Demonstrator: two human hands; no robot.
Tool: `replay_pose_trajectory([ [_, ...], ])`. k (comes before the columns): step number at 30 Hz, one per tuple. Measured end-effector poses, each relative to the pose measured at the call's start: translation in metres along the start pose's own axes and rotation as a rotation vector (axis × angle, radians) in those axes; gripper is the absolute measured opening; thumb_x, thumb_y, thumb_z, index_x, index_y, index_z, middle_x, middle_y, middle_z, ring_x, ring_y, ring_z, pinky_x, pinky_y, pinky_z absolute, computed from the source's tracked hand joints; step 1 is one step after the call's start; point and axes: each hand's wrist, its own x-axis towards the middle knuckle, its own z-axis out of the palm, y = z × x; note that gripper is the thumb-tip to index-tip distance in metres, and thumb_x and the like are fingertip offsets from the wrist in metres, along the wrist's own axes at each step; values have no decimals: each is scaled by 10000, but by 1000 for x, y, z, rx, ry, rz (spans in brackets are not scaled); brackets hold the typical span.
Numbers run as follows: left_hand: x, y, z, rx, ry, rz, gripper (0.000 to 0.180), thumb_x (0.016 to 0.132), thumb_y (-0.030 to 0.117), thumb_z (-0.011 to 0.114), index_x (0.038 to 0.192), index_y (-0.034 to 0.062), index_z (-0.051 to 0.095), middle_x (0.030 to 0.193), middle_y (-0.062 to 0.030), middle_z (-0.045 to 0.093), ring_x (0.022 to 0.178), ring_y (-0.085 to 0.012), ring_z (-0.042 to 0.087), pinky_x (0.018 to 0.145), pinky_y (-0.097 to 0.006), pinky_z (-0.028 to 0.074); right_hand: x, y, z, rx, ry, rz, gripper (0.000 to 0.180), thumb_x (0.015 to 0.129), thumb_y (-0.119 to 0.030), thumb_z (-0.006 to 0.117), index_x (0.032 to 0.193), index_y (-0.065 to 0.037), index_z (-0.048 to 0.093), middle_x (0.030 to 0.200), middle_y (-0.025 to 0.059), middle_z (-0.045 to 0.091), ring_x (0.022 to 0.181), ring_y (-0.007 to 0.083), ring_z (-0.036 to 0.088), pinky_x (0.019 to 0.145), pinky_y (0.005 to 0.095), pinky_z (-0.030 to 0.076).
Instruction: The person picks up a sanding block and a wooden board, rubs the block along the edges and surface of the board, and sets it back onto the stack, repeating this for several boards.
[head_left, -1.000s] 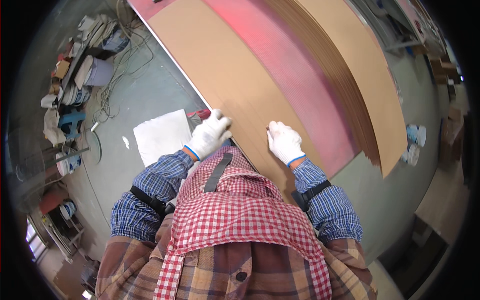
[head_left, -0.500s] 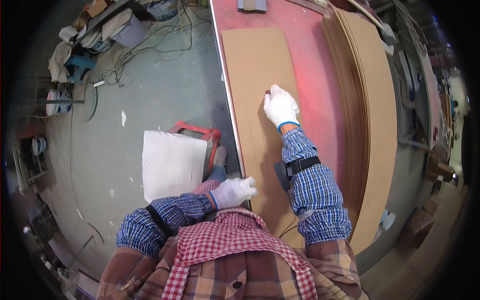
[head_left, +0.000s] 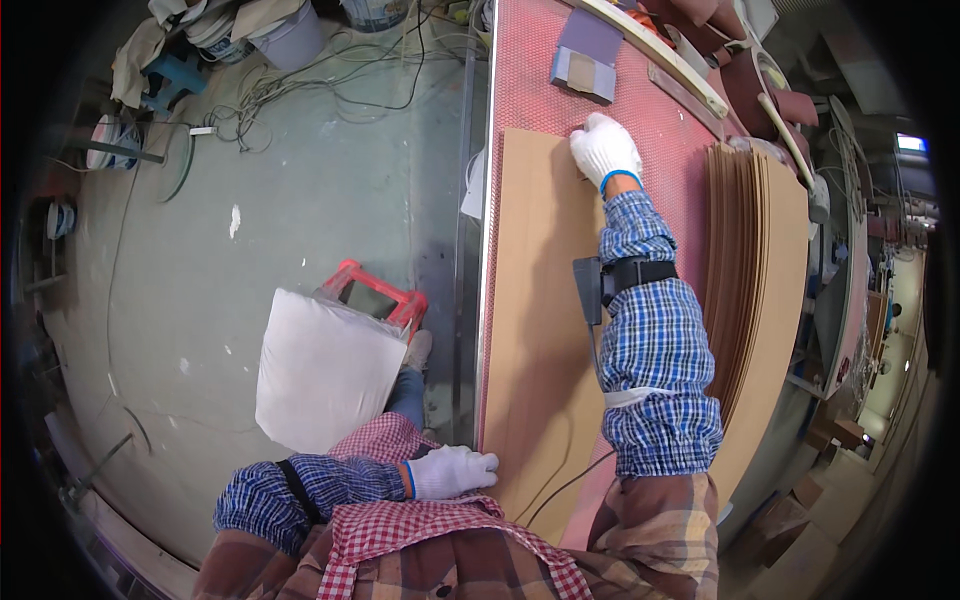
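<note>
A long flat tan board (head_left: 545, 300) lies along the near-left side of a pink-red textured tabletop (head_left: 530, 60). My right hand (head_left: 605, 152), in a white knitted glove, is at the board's far right corner. Its fingers are curled closed; whatever may be inside them is hidden. Close to my body, my left hand (head_left: 450, 472), also gloved in white, rests by the board's near left edge with its fingers curled in and nothing showing in them.
A stack of similar tan boards (head_left: 755, 290) stands to the right. Beyond my right hand lies a purple and blue-grey block (head_left: 585, 65) with a tan patch. A red-framed stool (head_left: 375, 290) with a white cover is on the floor at left. Cables (head_left: 265, 105) and buckets (head_left: 285, 35) lie farther off.
My right hand has slid away from me along the board to its far right corner. My left hand has come down nearer my body. The view has shifted, showing more of the tabletop's far end.
</note>
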Motion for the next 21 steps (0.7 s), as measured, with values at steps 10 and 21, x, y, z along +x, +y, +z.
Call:
replay_pose_trajectory([
  [10,2,-2,-2,18,26,1,210,867,171,534,1070,152,585,1000,-94,500,746,-296,645,551,-429,538,15,-1,13,246,-8,-44,393,831,-391,585,960,-31,673,1018,228,673,1016,388,626,881,467,477],
  [21,2,6,-6,7,143,-27,195,821,145,600,1014,120,588,981,-89,508,763,-297,643,593,-430,550,-1,-7,10,59,54,-73,348,863,-350,552,1004,-47,651,1012,238,668,1013,411,619,870,496,477],
])
